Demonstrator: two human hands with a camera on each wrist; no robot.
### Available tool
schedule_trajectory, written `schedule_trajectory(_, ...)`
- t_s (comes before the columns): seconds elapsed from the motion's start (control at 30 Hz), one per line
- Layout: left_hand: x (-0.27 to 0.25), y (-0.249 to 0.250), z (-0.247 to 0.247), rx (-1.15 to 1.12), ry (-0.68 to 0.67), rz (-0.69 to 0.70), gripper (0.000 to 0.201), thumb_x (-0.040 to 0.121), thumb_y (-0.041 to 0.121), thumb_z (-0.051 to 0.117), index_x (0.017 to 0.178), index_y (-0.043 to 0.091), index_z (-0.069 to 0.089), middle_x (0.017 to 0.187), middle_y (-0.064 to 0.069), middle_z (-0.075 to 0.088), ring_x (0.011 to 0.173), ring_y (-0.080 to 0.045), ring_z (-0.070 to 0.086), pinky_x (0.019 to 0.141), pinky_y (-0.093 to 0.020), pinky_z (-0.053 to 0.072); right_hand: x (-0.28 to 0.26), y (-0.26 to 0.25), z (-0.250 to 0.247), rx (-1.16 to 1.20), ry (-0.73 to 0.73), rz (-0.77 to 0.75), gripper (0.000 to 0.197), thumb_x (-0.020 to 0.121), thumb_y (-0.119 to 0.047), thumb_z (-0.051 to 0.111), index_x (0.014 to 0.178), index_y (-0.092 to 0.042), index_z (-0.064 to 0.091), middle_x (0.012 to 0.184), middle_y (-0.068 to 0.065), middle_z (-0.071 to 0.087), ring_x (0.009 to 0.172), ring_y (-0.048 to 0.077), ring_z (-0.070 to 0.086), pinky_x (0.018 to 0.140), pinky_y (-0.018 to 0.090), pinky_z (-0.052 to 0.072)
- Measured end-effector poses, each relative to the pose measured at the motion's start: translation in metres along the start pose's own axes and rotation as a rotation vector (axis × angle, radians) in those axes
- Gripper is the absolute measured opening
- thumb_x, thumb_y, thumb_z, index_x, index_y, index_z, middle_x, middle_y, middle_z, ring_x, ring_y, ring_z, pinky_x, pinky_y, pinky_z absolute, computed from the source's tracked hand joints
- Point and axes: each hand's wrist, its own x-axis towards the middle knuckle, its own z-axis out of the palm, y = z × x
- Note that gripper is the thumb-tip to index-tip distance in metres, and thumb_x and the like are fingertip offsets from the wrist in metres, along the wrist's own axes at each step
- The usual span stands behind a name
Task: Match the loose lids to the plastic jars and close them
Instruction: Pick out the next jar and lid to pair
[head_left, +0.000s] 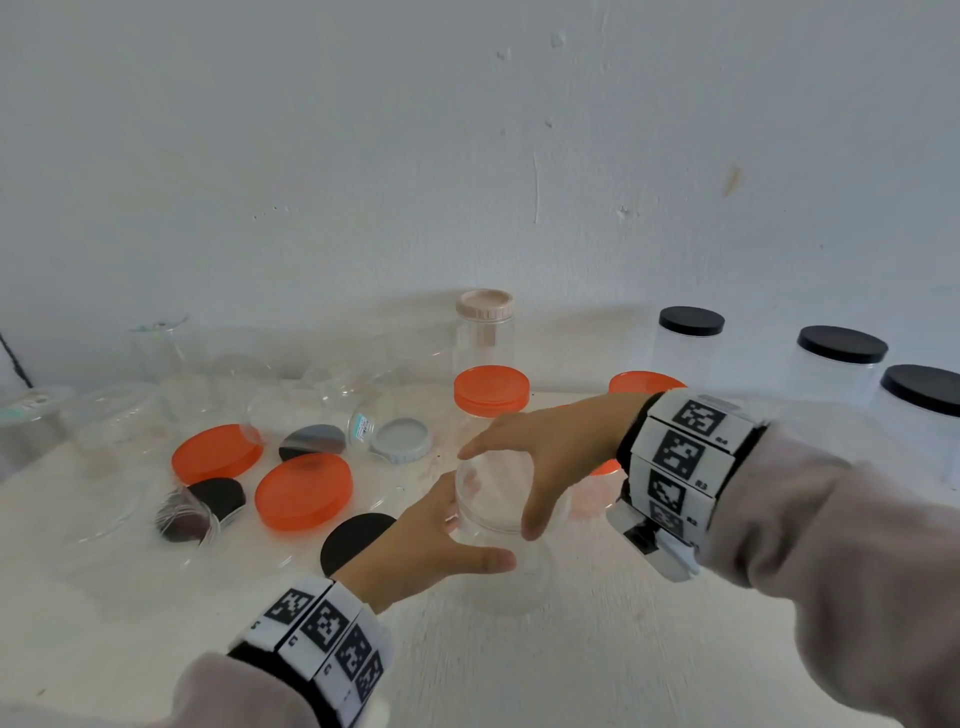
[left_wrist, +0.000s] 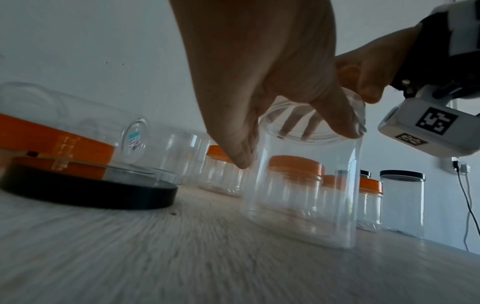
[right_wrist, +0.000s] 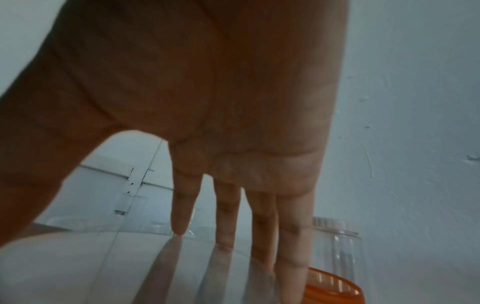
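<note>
A clear plastic jar (head_left: 501, 592) (left_wrist: 301, 205) stands upright on the pale table (head_left: 571, 670), a little in front of centre. My left hand (head_left: 475, 540) (left_wrist: 296, 147) grips it just below the threaded mouth, thumb in front and fingers behind. My right hand (head_left: 501, 488) reaches over from the right and holds a clear lid (head_left: 483, 506) on the jar's mouth, between fingers and thumb. In the right wrist view its fingers (right_wrist: 228, 226) lie straight on the glossy lid. Whether the lid sits level on the threads I cannot tell.
Two loose orange lids (head_left: 218, 453) (head_left: 304, 491), a black lid (head_left: 353, 540) and a grey lid (head_left: 402, 439) lie to the left among clear jars on their sides. Behind stand an orange-lidded jar (head_left: 491, 389) and a beige-lidded jar (head_left: 484, 306); black-lidded jars (head_left: 841, 345) stand at the right.
</note>
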Motion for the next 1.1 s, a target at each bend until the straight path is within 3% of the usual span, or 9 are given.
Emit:
schedule_trajectory(0.23, 0.003, -0.005, -0.001, 0.011, 0.006, 0.005, 0.097, 0.065, 0.043, 0.086, 0.142, 0.042, 0.027, 0.143, 0.019, 0.041, 0.134, -0.007, 0.04, 0.115, -0.039, 0.033, 0.004, -0.007, -0.001, -0.114, 0.04, 0.085, 0.097, 0.066, -0.067, 0.073, 0.146, -0.041, 0.025, 0.143, -0.01, 0.038, 0.13, 0.018, 0.039, 0.105, 0.043, 0.039)
schedule_trajectory(0.4, 0.003, -0.007, -0.001, 0.006, 0.002, 0.018, 0.097, 0.065, 0.041, 0.087, 0.144, 0.038, 0.03, 0.14, 0.019, 0.046, 0.13, -0.005, 0.044, 0.113, -0.04, 0.036, 0.005, -0.011, 0.007, -0.15, 0.093, 0.168, 0.096, 0.065, -0.08, 0.061, 0.142, -0.031, 0.032, 0.134, -0.005, 0.047, 0.101, 0.014, 0.052, 0.088, 0.036, 0.048)
schedule_trajectory(0.53, 0.003, -0.007, -0.001, 0.015, 0.009, 0.005, 0.097, 0.064, 0.043, 0.086, 0.141, 0.04, 0.028, 0.141, 0.021, 0.042, 0.133, -0.007, 0.04, 0.114, -0.036, 0.033, 0.004, -0.012, 0.002, -0.146, 0.005, 0.16, 0.109, 0.063, -0.073, 0.07, 0.149, -0.044, 0.009, 0.152, -0.005, 0.028, 0.137, 0.022, 0.033, 0.109, 0.047, 0.034)
schedule_trajectory(0.73, 0.003, -0.008, 0.0, 0.008, 0.014, 0.018, 0.102, 0.065, 0.042, 0.086, 0.146, 0.037, 0.025, 0.146, 0.016, 0.04, 0.135, -0.008, 0.038, 0.115, -0.038, 0.032, 0.005, -0.012, 0.002, -0.096, -0.002, 0.105, 0.096, 0.067, -0.062, 0.075, 0.144, -0.05, 0.019, 0.142, -0.009, 0.034, 0.132, 0.021, 0.035, 0.104, 0.045, 0.038)
schedule_trajectory(0.8, 0.003, -0.009, 0.0, 0.005, 0.014, 0.024, 0.097, 0.066, 0.039, 0.086, 0.143, 0.04, 0.026, 0.143, 0.018, 0.042, 0.134, -0.007, 0.04, 0.114, -0.037, 0.034, 0.005, -0.01, 0.005, -0.1, 0.037, 0.123, 0.095, 0.068, -0.071, 0.067, 0.146, -0.046, 0.02, 0.142, -0.008, 0.036, 0.124, 0.018, 0.042, 0.098, 0.037, 0.04)
schedule_trajectory(0.9, 0.003, -0.01, 0.0, 0.004, 0.01, 0.035, 0.089, 0.068, 0.038, 0.086, 0.135, 0.047, 0.029, 0.136, 0.024, 0.045, 0.129, -0.003, 0.043, 0.107, -0.027, 0.038, 0.004, -0.009, 0.007, -0.12, 0.064, 0.166, 0.098, 0.068, -0.081, 0.057, 0.148, -0.037, 0.022, 0.143, -0.005, 0.038, 0.086, 0.008, 0.049, 0.073, 0.026, 0.041)
schedule_trajectory(0.93, 0.003, -0.01, 0.0, 0.003, 0.012, 0.035, 0.088, 0.067, 0.039, 0.086, 0.135, 0.048, 0.03, 0.135, 0.025, 0.046, 0.128, -0.003, 0.044, 0.106, -0.026, 0.038, 0.003, -0.009, 0.006, -0.12, 0.064, 0.179, 0.1, 0.067, -0.082, 0.057, 0.148, -0.036, 0.021, 0.144, -0.004, 0.037, 0.086, 0.009, 0.05, 0.072, 0.027, 0.041)
schedule_trajectory(1.03, 0.004, -0.011, 0.0, 0.001, 0.023, 0.035, 0.092, 0.065, 0.04, 0.086, 0.137, 0.045, 0.03, 0.137, 0.022, 0.046, 0.129, -0.005, 0.043, 0.11, -0.031, 0.037, 0.001, -0.009, 0.005, -0.109, 0.053, 0.157, 0.107, 0.065, -0.076, 0.065, 0.15, -0.041, 0.01, 0.154, -0.005, 0.026, 0.133, 0.021, 0.037, 0.104, 0.041, 0.037)
schedule_trajectory(1.1, 0.004, -0.011, 0.0, 0.003, 0.026, 0.036, 0.096, 0.064, 0.041, 0.087, 0.14, 0.042, 0.028, 0.139, 0.021, 0.044, 0.13, -0.005, 0.042, 0.112, -0.033, 0.035, 0.0, -0.012, 0.003, -0.077, 0.039, 0.087, 0.103, 0.069, -0.061, 0.074, 0.149, -0.045, 0.01, 0.152, -0.008, 0.024, 0.138, 0.02, 0.03, 0.109, 0.047, 0.034)
